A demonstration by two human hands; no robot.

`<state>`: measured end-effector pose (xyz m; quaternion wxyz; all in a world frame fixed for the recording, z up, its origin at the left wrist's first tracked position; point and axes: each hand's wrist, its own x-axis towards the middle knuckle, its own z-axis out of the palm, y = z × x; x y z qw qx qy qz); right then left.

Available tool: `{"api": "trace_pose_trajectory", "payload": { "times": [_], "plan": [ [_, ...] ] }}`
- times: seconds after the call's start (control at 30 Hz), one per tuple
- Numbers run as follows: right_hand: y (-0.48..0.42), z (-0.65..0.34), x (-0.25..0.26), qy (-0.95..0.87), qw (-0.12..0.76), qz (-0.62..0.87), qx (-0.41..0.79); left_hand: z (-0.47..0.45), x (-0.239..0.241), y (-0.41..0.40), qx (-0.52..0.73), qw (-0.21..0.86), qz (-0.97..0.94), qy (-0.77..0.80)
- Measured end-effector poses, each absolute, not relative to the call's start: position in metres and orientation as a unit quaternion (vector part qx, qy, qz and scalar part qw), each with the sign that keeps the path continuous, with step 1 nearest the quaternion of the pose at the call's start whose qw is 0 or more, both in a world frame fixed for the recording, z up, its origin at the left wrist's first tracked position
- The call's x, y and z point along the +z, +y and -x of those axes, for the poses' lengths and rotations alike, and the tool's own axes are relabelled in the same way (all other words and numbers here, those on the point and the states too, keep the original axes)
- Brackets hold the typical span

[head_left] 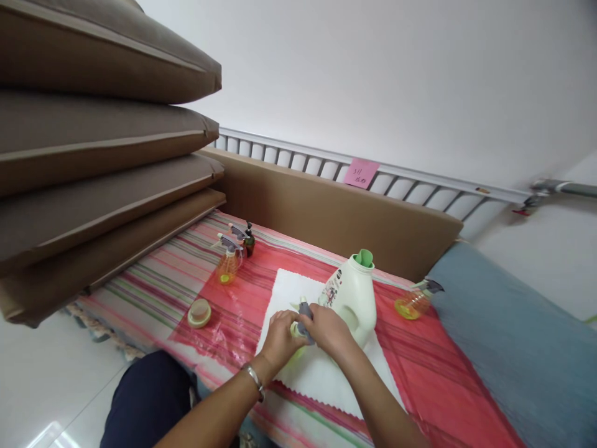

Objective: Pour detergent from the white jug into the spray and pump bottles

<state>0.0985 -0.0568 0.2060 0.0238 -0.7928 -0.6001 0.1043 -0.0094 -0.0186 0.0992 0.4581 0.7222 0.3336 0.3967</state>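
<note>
1. Our left hand [278,339] has its fingers closed around the yellowish body of a small spray bottle [295,330], held low over the white cloth [321,373].
2. Our right hand [329,330] has its fingers wrapped around the bottle's grey trigger head [304,309]. We cannot tell whether the head is seated fully on the neck.
3. The white detergent jug [354,298] with a green top stands upright on the same cloth, just behind the right hand and perhaps touching it.
4. We judge the jug to be the main hazard. A sideways move of the right wrist could knock it over, and we cannot see whether its top is sealed.
5. The two hands grip the bottle close together. If the head came free suddenly, liquid could splash onto the cloth or the striped red cover [163,280].
6. An orange spray bottle [228,264] and a dark bottle [249,239] stand well apart to the left, and a round lid [199,312] lies nearer.
7. Another spray bottle [413,303] lies tilted to the right of the jug, where a wide arm movement could send it rolling.
</note>
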Motion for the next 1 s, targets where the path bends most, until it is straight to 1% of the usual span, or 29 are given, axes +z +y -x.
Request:
{"api": "trace_pose_trajectory", "payload": {
  "times": [0.23,0.47,0.7,0.87,0.93,1.0],
  "plan": [
    [-0.058,-0.1,0.205,-0.611,0.027,0.784,0.103,0.014,0.106,0.002,0.333,0.533,-0.741,0.237],
    [-0.058,-0.102,0.2,-0.607,0.034,0.788,0.103,0.008,0.095,-0.009,0.376,0.491,-0.71,0.336],
    [-0.06,-0.104,0.201,-0.62,0.042,0.777,0.1,0.014,0.101,0.009,0.303,0.539,-0.747,0.245],
    [-0.062,-0.102,0.201,-0.625,0.044,0.773,0.102,0.01,0.093,-0.007,0.338,0.5,-0.729,0.324],
    [-0.062,-0.102,0.201,-0.625,0.042,0.773,0.103,0.007,0.091,-0.006,0.33,0.505,-0.73,0.32],
    [-0.06,-0.103,0.202,-0.626,0.04,0.772,0.107,0.007,0.094,0.002,0.303,0.524,-0.745,0.281]
  ]
}}
